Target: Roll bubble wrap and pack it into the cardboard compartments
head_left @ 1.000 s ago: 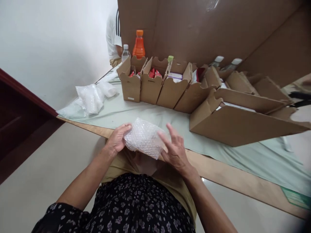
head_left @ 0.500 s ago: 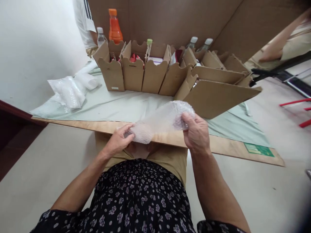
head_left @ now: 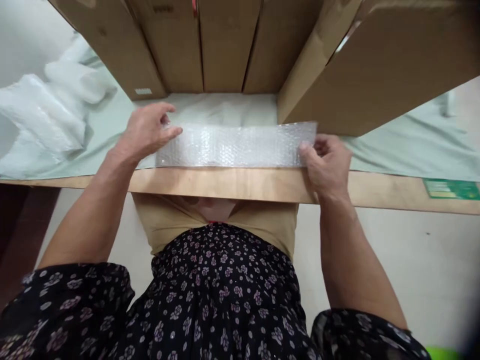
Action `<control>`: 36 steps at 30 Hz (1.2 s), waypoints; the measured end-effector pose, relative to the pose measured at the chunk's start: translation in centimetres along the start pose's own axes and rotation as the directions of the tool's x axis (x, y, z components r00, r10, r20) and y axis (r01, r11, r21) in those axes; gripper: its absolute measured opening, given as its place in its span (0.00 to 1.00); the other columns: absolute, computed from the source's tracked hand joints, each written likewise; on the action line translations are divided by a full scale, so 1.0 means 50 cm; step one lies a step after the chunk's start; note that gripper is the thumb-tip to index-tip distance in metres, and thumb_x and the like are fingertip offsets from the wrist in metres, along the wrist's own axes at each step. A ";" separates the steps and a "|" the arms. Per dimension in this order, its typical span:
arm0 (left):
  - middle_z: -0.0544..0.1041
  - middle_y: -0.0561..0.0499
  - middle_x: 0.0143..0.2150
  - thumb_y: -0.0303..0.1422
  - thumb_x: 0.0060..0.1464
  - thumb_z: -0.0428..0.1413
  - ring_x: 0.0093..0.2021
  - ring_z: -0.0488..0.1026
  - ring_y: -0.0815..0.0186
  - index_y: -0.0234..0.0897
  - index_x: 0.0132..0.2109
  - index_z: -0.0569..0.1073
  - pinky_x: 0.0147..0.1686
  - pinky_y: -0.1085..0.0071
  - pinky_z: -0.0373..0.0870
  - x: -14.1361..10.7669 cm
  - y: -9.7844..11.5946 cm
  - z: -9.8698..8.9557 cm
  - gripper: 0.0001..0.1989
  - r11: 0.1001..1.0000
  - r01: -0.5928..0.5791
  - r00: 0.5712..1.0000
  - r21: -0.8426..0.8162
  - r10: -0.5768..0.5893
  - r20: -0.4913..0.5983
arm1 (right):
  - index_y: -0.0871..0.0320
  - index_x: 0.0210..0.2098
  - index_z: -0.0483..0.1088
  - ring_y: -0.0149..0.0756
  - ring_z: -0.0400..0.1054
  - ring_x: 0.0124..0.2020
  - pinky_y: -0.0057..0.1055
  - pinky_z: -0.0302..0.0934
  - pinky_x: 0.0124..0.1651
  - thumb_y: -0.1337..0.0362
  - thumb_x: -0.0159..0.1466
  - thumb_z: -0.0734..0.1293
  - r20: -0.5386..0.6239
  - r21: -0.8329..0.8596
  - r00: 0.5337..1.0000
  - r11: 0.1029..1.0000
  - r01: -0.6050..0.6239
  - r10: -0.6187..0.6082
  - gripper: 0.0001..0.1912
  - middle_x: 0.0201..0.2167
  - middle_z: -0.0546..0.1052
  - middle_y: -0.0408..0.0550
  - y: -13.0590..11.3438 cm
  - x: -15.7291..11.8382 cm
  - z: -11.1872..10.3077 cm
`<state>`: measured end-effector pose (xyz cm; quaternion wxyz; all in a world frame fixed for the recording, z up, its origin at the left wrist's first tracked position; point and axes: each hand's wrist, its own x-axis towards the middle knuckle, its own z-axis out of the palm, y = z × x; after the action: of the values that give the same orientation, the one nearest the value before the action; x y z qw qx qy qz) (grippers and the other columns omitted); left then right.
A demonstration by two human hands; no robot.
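bubble wrap strip [head_left: 236, 146] | clear, unrolled | flat along table's front edge [head_left: 225, 182]

Two hands [head_left: 148, 130] [head_left: 328, 162]; one bubble-wrap strip [head_left: 236, 146]; at least five cardboard boxes [head_left: 116, 47] [head_left: 170, 47] [head_left: 228, 47] [head_left: 279, 47] [head_left: 382, 65]; one green label [head_left: 452, 189].

We saw a pale wall [head_left: 20, 35] at the upper left and a dark reddish-brown panel [head_left: 20, 225] below it, beneath the bench's level. Our bench [head_left: 225, 182] had a bare wooden front edge, a light green cloth [head_left: 405, 155] behind it and a green label [head_left: 452, 189] towards the right. Light fell softly on our pale floor [head_left: 397, 250].
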<state>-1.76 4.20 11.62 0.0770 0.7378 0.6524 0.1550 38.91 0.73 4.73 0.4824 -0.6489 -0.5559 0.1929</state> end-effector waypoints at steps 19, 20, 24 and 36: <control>0.76 0.48 0.65 0.46 0.65 0.55 0.70 0.68 0.52 0.37 0.58 0.78 0.73 0.52 0.58 -0.128 0.018 0.031 0.23 0.990 -0.138 0.986 0.030 0.135 0.101 | 0.47 0.58 0.72 0.51 0.62 0.70 0.55 0.51 0.72 0.58 0.71 0.69 0.523 -0.300 0.824 0.857 0.419 -0.220 0.17 0.68 0.71 0.47 0.007 -0.047 -0.010; 0.75 0.49 0.66 0.44 0.65 0.56 0.70 0.67 0.53 0.36 0.60 0.77 0.73 0.53 0.58 -0.124 0.039 0.035 0.23 0.988 -0.142 0.987 0.059 0.137 0.080 | 0.47 0.59 0.72 0.50 0.62 0.70 0.54 0.51 0.72 0.59 0.71 0.69 0.519 -0.300 0.826 0.858 0.418 -0.221 0.17 0.68 0.71 0.47 0.008 -0.047 -0.008; 0.73 0.48 0.68 0.38 0.62 0.58 0.71 0.65 0.52 0.41 0.59 0.77 0.72 0.50 0.60 -0.105 0.109 0.071 0.19 0.971 -0.239 0.968 -0.029 0.241 0.067 | 0.51 0.56 0.75 0.51 0.65 0.67 0.56 0.56 0.70 0.58 0.70 0.69 0.458 -0.276 0.841 0.854 0.441 -0.286 0.16 0.65 0.74 0.50 0.013 -0.052 0.000; 0.74 0.44 0.66 0.36 0.61 0.53 0.68 0.66 0.48 0.44 0.59 0.77 0.70 0.49 0.58 -0.064 0.065 0.163 0.20 0.963 -0.250 0.968 -0.103 0.246 -0.046 | 0.54 0.48 0.79 0.49 0.75 0.55 0.52 0.64 0.60 0.62 0.73 0.64 0.265 -0.243 0.844 0.815 0.526 -0.466 0.12 0.52 0.83 0.51 -0.042 -0.031 0.029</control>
<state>3.66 1.34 4.59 0.0859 0.8057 0.5469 0.2105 36.19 -0.24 5.38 0.3531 -0.5255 -0.7734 0.0332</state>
